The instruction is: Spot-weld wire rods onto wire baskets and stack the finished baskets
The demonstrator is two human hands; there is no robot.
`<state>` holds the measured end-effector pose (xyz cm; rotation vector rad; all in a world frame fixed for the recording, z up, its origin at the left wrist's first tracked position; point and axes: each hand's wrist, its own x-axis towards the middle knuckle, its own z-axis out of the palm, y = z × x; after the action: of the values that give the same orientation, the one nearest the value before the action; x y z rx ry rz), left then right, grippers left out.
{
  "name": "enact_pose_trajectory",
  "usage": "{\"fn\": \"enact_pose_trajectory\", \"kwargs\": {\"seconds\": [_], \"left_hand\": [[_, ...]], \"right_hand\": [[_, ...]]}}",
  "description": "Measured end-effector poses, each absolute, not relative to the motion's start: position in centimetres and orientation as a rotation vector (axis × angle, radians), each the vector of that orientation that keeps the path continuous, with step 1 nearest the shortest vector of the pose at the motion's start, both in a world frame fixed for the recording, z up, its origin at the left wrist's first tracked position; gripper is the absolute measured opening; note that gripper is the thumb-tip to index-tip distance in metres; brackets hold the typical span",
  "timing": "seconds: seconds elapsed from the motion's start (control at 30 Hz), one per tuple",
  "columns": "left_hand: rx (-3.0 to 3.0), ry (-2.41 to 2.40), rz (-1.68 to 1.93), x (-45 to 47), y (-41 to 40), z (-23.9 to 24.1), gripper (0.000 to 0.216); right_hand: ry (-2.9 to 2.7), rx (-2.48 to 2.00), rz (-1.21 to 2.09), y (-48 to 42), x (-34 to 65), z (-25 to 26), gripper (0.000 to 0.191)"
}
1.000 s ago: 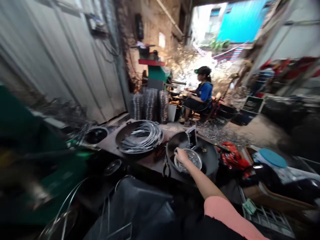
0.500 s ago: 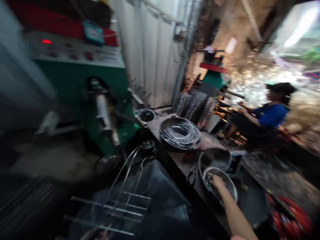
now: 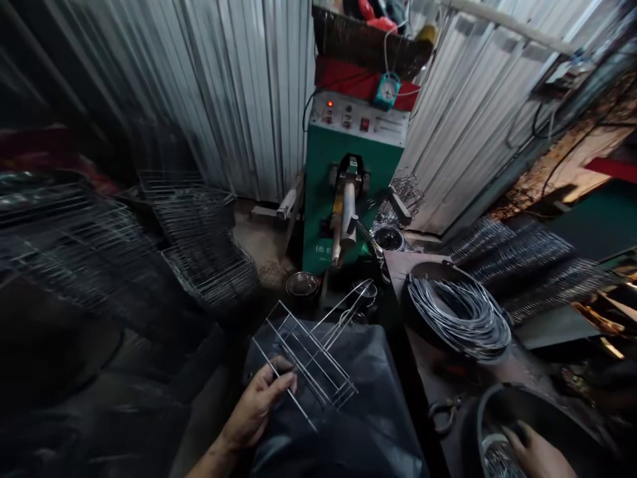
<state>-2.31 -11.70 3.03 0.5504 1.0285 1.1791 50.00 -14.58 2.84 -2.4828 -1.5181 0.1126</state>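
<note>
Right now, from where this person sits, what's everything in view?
wire rack: one, silver, above the black sheet, centre foreground.
black sheet: one, black, under the rack.
machine: one, green with grey control panel, against the corrugated wall.
wire rings: a pile, silver, right of the machine.
rack stacks: several, grey, left side, blurred.
metal bowl: one, silver, at the machine's foot.
pan: one, black, bottom right, holding a metal dish.
left hand: one, grips the rack's near corner.
right hand: one, in the dish; grip unclear.
</note>
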Motion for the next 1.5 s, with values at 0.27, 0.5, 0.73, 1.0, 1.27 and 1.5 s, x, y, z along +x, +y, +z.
{"fn": "enact_pose_trajectory", "kwargs": {"seconds": [0.27,0.5,0.73,1.0,1.27,1.5], "left_hand": [[0.87,1.134,1.303,-1.7,-10.5,3.1,0.025],[0.884,1.196,1.333,-1.5,-11.6,1.9,0.026],[0.879,1.164,1.282,-1.7,-10.6,1.4,0.027],[0.88,1.193,1.242,-1.6,-9.5,1.0,0.028],[0.763,1.186,1.156,-2.4,-8.9,0.1,0.03],[0.836,1.193,1.108,-2.5,-8.9,0.4,0.027]], "right_hand": [[-1.621,-1.502,0.843,-1.9,26.8,8.7,0.039],[-1.474,-1.192,1.217,2.2,19.2,7.1,0.036],[-1.537,-1.167,1.199,2.1,19.5,7.0,0.035],[-1.483,-1.152,1.242,3.1,19.9,5.1,0.035],[-1.461,-1.151,1.305,4.4,18.9,3.9,0.039],[-1.406,-1.107,1.335,4.2,18.8,3.5,0.035]]}}
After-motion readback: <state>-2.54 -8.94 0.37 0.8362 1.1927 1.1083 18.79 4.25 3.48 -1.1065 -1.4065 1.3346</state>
